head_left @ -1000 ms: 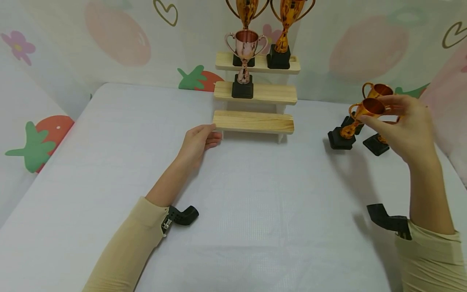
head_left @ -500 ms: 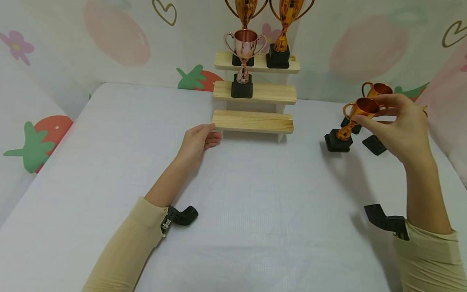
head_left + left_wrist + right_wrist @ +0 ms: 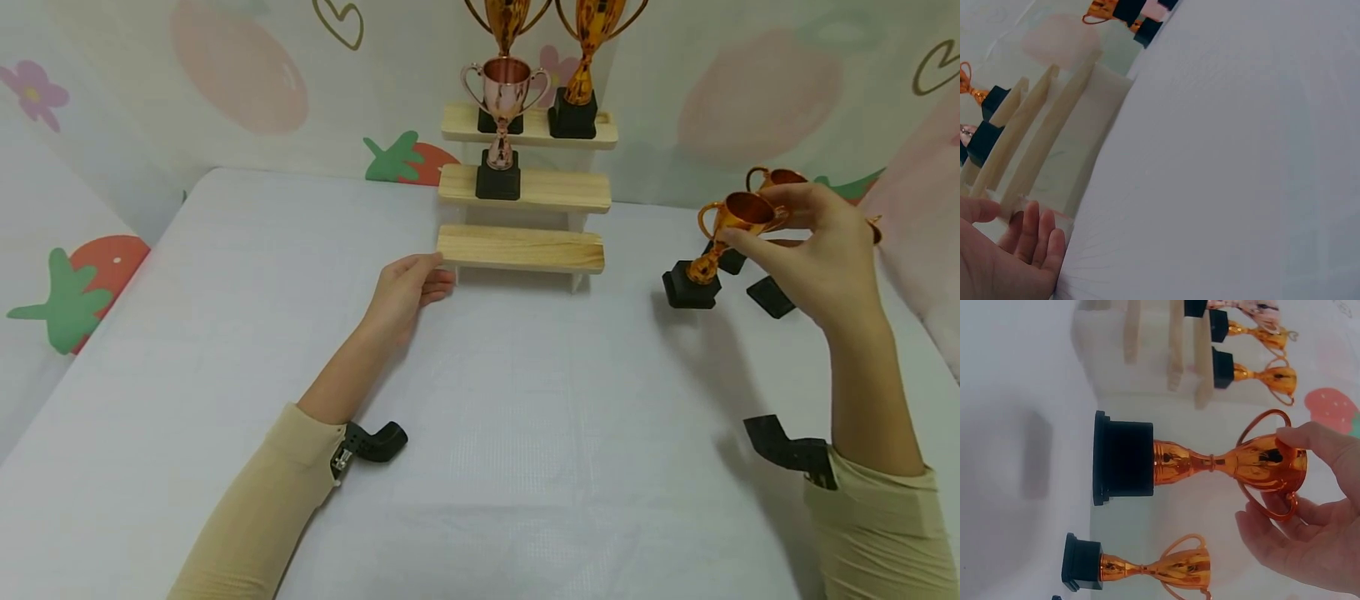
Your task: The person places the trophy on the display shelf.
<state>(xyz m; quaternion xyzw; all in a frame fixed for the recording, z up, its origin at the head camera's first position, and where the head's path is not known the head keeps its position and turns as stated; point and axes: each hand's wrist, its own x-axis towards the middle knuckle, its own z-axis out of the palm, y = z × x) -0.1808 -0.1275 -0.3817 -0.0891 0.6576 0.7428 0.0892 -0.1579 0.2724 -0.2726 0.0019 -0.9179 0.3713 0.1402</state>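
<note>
Our right hand [image 3: 813, 250] pinches the bowl rim of a small orange-gold metal trophy cup with a black square base [image 3: 708, 246], lifted and tilted above the white-covered table [image 3: 525, 433] near its far right edge; the wrist view shows thumb and fingers [image 3: 1316, 447] closed on the cup's rim and handle. Our left hand [image 3: 405, 287] lies relaxed, holding nothing, its fingertips touching the left end of the lowest plank of a three-step pale wooden display stand [image 3: 521, 248] at the table's far edge. That bottom step is bare; the middle step carries a rose-gold trophy on a black base [image 3: 501, 125], and the top step two taller gold trophies [image 3: 581, 75]. Behind our right hand, two more small orange trophies [image 3: 772, 179] wait on the table. We judge the lift is done and the carry toward the stand is in hand. Next, we would need to bring the cup leftward, right it, and set its base flat on a step without knocking the standing trophies.
</note>
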